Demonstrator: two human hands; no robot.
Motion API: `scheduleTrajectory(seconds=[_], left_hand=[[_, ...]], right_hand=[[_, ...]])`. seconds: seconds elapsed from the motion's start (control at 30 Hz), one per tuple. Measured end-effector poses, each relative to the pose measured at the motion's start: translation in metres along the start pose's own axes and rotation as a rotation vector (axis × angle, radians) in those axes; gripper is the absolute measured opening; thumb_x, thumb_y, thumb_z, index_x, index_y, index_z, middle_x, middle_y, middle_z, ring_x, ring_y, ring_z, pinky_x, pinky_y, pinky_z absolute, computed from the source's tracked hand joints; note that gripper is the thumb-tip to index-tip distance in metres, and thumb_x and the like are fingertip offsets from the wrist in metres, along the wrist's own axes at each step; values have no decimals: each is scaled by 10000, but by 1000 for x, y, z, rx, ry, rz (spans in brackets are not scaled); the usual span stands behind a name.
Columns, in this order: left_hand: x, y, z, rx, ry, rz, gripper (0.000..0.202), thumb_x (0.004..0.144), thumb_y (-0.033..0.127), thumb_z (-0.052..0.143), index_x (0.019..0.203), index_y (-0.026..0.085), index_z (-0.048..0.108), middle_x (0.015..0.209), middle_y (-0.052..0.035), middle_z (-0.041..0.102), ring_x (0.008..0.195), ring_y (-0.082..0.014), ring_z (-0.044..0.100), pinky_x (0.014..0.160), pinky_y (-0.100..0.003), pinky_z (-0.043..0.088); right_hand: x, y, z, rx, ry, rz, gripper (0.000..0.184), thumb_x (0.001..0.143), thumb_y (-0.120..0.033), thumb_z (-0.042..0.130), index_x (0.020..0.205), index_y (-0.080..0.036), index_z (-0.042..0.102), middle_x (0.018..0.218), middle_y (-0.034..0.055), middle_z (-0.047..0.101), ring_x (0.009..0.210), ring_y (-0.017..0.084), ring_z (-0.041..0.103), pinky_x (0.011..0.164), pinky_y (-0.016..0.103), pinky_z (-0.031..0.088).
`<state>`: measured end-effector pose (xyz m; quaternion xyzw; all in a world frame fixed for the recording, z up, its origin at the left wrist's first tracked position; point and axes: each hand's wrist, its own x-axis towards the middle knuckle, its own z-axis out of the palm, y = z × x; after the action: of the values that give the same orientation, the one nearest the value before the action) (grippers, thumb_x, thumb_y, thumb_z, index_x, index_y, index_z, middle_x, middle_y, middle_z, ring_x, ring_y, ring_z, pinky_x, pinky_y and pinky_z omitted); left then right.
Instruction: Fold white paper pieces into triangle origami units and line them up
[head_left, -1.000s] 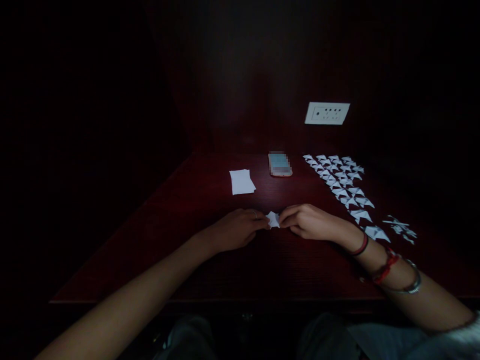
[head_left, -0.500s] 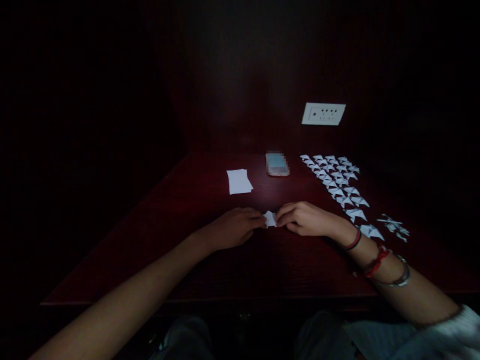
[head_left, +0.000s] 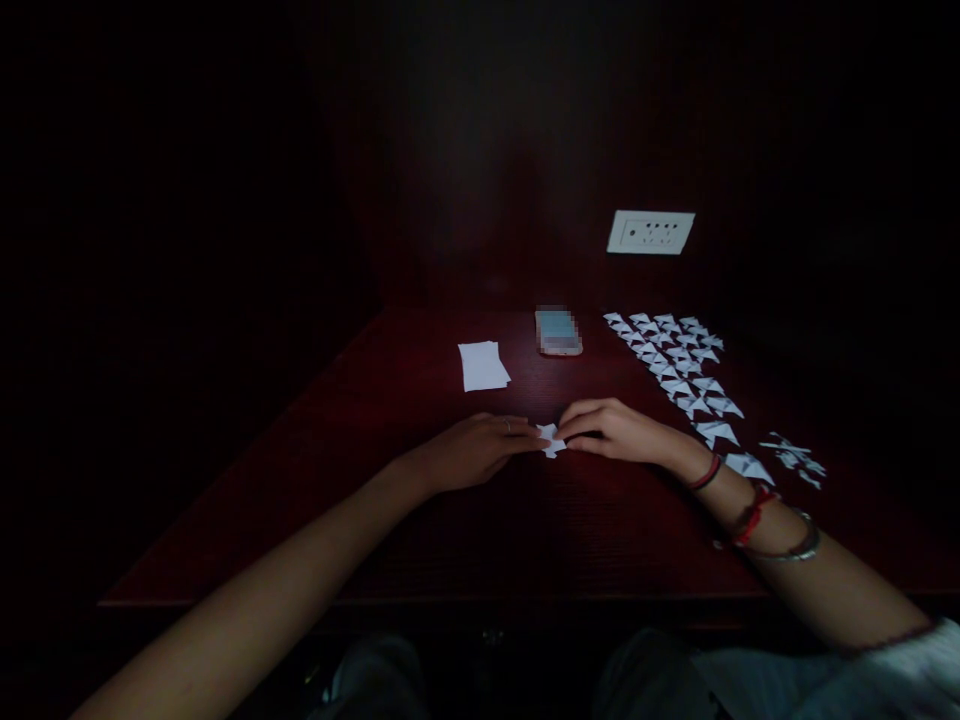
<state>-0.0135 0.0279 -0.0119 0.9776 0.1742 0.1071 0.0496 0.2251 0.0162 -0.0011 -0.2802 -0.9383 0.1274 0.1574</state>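
Since a second ago the right hand (head_left: 611,432) has stretched flatter, its thumb and forefinger reaching left to nip the right edge of the small folded paper (head_left: 551,440). That paper lies low on the dark red table (head_left: 525,530), squarely between both hands. Fingers of the left hand (head_left: 480,450) are drawn together on its left edge. Farther off lie a blank slip (head_left: 484,365) and a phone (head_left: 559,332), with rows of folded pieces (head_left: 679,365) to the right

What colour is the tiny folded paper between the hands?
White. The small folded paper piece shows best in the head view.
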Motion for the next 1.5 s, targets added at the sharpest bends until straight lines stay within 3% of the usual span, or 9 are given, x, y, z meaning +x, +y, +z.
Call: scheduleTrajectory(seconds=[0.2, 0.4, 0.67, 0.87, 1.07, 1.27, 1.5], left_hand=[[0, -2, 0, 28, -16, 15, 436, 815, 78, 370, 1186, 307, 369, 1254, 28, 369, 1155, -151, 311, 920, -338, 294], [0, 8, -2, 112, -7, 10, 452, 787, 92, 421, 1201, 262, 360, 1220, -29, 400, 1088, -175, 388, 879, -336, 310], [-5, 3, -1, 115, -50, -30, 484, 790, 62, 367, 1229, 256, 305, 1251, 3, 382, 1159, -168, 311, 872, -330, 305], [-6, 2, -2, 88, -76, -48, 553, 774, 29, 365, 1256, 270, 241, 1282, 10, 335, 1173, -163, 290, 875, -337, 308], [-7, 5, -4, 69, -56, -26, 533, 772, 20, 375, 1231, 276, 291, 1294, 8, 312, 1172, -171, 284, 897, -344, 296], [-3, 7, -3, 68, -23, -9, 495, 759, 28, 402, 1197, 254, 353, 1237, -14, 386, 1114, -160, 357, 900, -329, 292], [-2, 9, -2, 60, -26, -11, 531, 758, 27, 393, 1227, 259, 304, 1233, -9, 395, 1111, -151, 361, 887, -321, 300]], right_hand=[[2, 0, 2, 26, -9, -16, 248, 797, -266, 442, 965, -168, 596, 882, 51, 573, 784, 108, 524, 725, 241, 416], [3, -3, 1, -107, 18, -35, 247, 811, -266, 412, 944, -181, 602, 887, 52, 555, 820, 121, 509, 735, 263, 408], [5, -2, 3, -190, -16, -57, 279, 836, -288, 360, 961, -163, 576, 912, 57, 551, 854, 130, 498, 754, 276, 404], [6, -5, 4, -148, 15, -35, 277, 848, -264, 331, 924, -143, 569, 871, 61, 551, 800, 124, 511, 723, 270, 416], [8, -7, 9, -130, 80, 10, 254, 839, -255, 351, 902, -134, 566, 828, 60, 555, 740, 116, 515, 677, 251, 420], [15, -8, 12, -122, 102, 32, 236, 840, -231, 349, 897, -127, 553, 821, 59, 562, 742, 116, 512, 685, 247, 410], [19, -2, 17, -61, 143, 64, 193, 824, -214, 383, 847, -136, 557, 790, 45, 565, 731, 110, 514, 676, 241, 401]])
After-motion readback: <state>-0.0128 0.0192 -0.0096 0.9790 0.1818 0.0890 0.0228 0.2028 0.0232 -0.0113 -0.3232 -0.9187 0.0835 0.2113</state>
